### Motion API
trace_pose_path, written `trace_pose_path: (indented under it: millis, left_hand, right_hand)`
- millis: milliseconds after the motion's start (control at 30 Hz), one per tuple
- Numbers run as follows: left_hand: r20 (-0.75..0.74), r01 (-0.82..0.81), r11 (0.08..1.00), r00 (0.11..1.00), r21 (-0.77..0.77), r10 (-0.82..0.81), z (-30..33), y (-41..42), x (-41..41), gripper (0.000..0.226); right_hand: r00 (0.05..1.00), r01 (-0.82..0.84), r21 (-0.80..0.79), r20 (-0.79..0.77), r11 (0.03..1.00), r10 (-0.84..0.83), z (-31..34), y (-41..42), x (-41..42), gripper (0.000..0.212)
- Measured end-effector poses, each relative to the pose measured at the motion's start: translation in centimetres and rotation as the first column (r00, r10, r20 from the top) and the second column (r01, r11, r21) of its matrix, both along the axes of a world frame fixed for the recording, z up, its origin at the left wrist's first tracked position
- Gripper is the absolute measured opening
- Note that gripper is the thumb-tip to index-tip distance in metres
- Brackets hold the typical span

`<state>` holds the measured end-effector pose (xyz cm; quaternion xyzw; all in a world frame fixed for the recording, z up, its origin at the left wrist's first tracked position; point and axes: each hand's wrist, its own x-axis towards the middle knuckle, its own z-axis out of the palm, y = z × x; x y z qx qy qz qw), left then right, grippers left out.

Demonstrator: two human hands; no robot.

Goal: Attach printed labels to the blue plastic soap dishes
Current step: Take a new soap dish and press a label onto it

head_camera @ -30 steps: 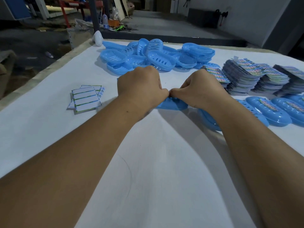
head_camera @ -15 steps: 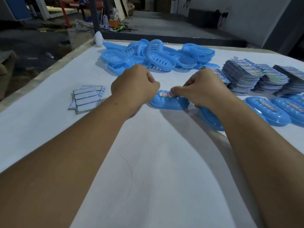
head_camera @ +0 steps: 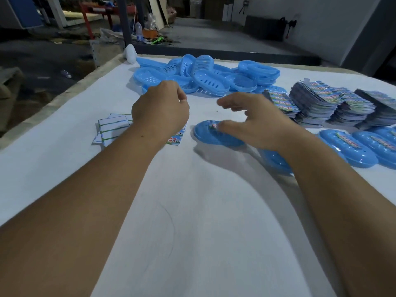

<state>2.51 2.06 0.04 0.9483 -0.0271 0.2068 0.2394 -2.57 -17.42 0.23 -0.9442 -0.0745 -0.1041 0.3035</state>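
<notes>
An oval blue plastic soap dish (head_camera: 211,136) bearing a printed label (head_camera: 213,125) lies on the white counter (head_camera: 192,211), partly hidden under the spread, empty right hand (head_camera: 255,123). The left hand (head_camera: 160,108), loosely curled and empty, hovers over loose label sheets (head_camera: 112,129), with heaped blue dishes (head_camera: 205,77) behind and stacked labels (head_camera: 321,103) to the right.

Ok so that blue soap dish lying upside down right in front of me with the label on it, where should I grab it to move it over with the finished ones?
Probably across its narrow width, thumb on the near long rim and fingers on the far one, coming from above. The soap dish lies dome up, so the low rim gives the surest edges, and the right hand already hovers open over it. That likely keeps fingers off the label.
</notes>
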Motion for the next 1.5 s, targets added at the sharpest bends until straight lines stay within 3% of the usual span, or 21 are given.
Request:
trace_pose_path:
  millis: [100,167,400,567,800,933,1167,1333,1500]
  left_hand:
    - [0.001,0.009,1.0,1.0,-0.004,-0.009,0.0,-0.1,0.0,0.006]
    - [0.009,0.009,1.0,1.0,-0.002,-0.009,0.0,-0.2,-0.1,0.007]
    - [0.028,0.008,1.0,1.0,0.01,-0.008,-0.2,-0.3,0.0,0.01]
    - [0.023,-0.004,1.0,1.0,0.027,0.003,-0.4,-0.4,0.0,0.015]
    - [0.019,0.007,0.999,1.0,0.038,-0.008,-0.7,-0.6,0.1,0.017]
    - [0.022,0.012,0.999,1.0,0.043,-0.013,-0.7,-0.6,0.2,0.018]
    - [0.014,0.016,0.999,1.0,0.052,-0.016,-0.8,-0.5,0.2,0.018]
    - [-0.002,0.007,0.998,1.0,0.055,-0.007,-0.9,-0.2,0.6,0.017]
    - [-0.005,0.019,0.999,1.0,0.043,-0.019,-1.2,0.1,0.8,0.015]
  right_hand:
    - [0.993,-0.097,-0.114,-0.086,0.989,0.087,-0.2,1.4,-0.4,0.072]
    - [0.991,-0.105,-0.201,-0.103,0.974,0.086,-0.1,2.0,-0.5,0.076]
    - [0.99,0.05,-0.46,-0.095,0.886,-0.105,0.0,2.2,-1.0,0.056]
    - [0.969,0.167,-0.536,-0.064,0.827,-0.237,0.3,1.2,-1.5,0.054]
    - [0.954,0.182,-0.464,-0.13,0.867,-0.27,0.5,-0.1,-1.9,0.054]
    - [0.94,0.188,-0.396,-0.194,0.899,-0.282,0.9,-1.5,-2.1,0.063]
    - [0.912,0.195,-0.401,-0.261,0.895,-0.315,1.4,-4.2,-1.9,0.059]
    - [0.907,0.195,-0.415,-0.27,0.889,-0.325,1.3,-5.0,-1.7,0.055]
    - [0.922,0.206,-0.377,-0.233,0.903,-0.308,1.3,-4.8,-1.6,0.066]
